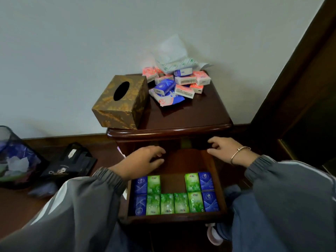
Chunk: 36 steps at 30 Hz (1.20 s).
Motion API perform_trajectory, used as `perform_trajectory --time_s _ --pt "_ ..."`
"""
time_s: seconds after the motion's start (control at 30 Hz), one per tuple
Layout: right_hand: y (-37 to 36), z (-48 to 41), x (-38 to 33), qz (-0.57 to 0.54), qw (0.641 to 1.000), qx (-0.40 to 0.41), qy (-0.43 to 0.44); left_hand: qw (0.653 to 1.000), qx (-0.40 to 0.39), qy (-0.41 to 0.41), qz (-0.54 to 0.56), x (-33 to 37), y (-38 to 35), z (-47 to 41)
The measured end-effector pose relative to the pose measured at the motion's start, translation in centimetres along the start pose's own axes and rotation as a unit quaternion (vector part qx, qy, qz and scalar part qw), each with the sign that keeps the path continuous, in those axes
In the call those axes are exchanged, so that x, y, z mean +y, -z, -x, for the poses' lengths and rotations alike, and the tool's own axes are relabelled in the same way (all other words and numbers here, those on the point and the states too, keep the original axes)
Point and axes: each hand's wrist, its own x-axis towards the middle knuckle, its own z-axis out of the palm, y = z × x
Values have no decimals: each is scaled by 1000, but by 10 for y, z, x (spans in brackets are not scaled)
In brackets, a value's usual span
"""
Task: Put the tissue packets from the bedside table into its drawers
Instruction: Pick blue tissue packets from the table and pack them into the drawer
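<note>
A heap of tissue packets (pixel 179 82) sits at the back right corner of the bedside table (pixel 200 113). Green and blue packets (pixel 174 202) line the open drawer's (pixel 174 218) front edge. Left hand (pixel 143 159) and right hand (pixel 225 148) hover over its back, fingers relaxed, empty.

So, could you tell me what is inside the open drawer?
Blue and green tissue packets in two rows, with one gap; farther back, the drawer is hidden under the tabletop.
</note>
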Motion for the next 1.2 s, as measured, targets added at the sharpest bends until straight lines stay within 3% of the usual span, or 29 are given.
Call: perform_trajectory --time_s 0.13,0.2,0.33,0.53,0.7,0.9,1.0,1.07,1.2 --pt "48 -9 -8 4 979 195 59 992 120 -22 -44 12 51 0" --pt "61 -23 -9 0 968 248 47 983 172 -20 -62 17 64 -9" --pt "63 -65 -9 26 973 228 26 965 237 -28 -110 29 72 -44" --pt "37 -113 -10 73 985 155 -37 946 271 -9 -179 33 74 -112" --pt "21 -120 -3 95 971 216 -33 948 301 75 -72 18 92 -172" --pt "16 -122 -1 91 962 254 -33 947 211 239 -25 0 99 -231" --pt "15 -122 -2 90 959 266 -36 945 183 264 -62 -8 91 -237" --pt "15 -122 -1 88 958 271 -35 939 225 251 -67 -8 89 -234" --pt "16 -121 0 74 959 270 -29 903 386 187 0 10 82 -206"
